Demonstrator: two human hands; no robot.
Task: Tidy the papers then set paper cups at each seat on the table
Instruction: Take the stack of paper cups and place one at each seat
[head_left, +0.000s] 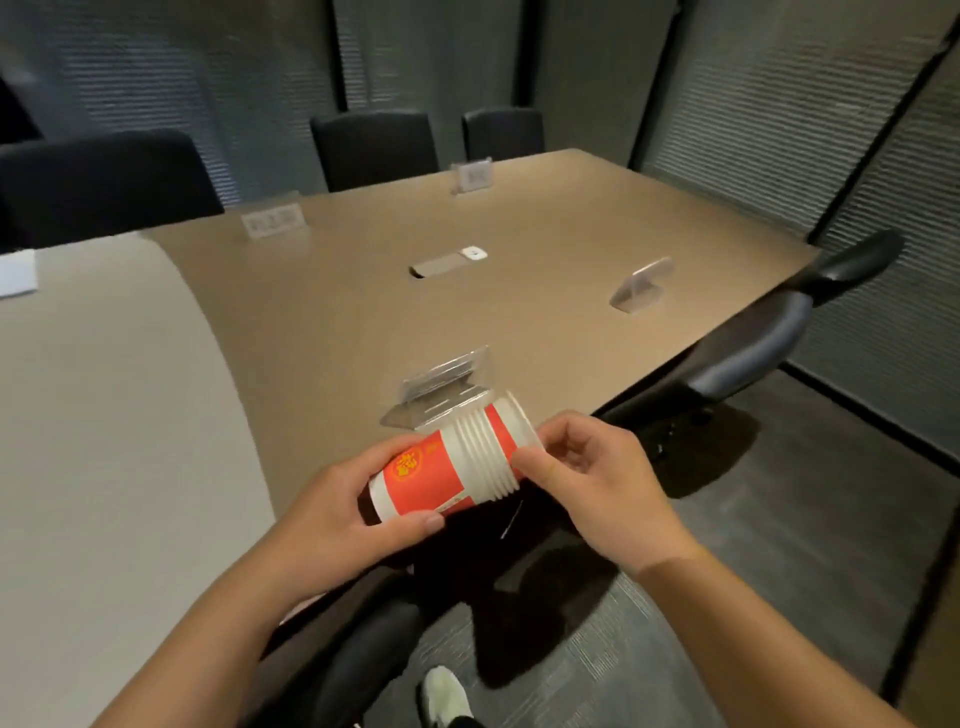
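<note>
The stack of paper cups (457, 457) is red-orange with white bands at base and rims — yellow-gold printed characters sit on the red. The counter (545, 291) is tan-brown on its far part and pale beige-grey (104, 415) nearer the left, the two tones meeting along a curved line. The name stands (441, 382) are clear plastic. The chairs (374, 148) are black, the floor (779, 545) dark grey carpet, the walls (753, 104) grey with fine horizontal stripes. A shoe (447, 693) shows white.

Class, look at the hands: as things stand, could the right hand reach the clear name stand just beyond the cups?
Probably yes: the right hand pinches the cup stack, but the name stand lies just beyond, unobstructed.
</note>
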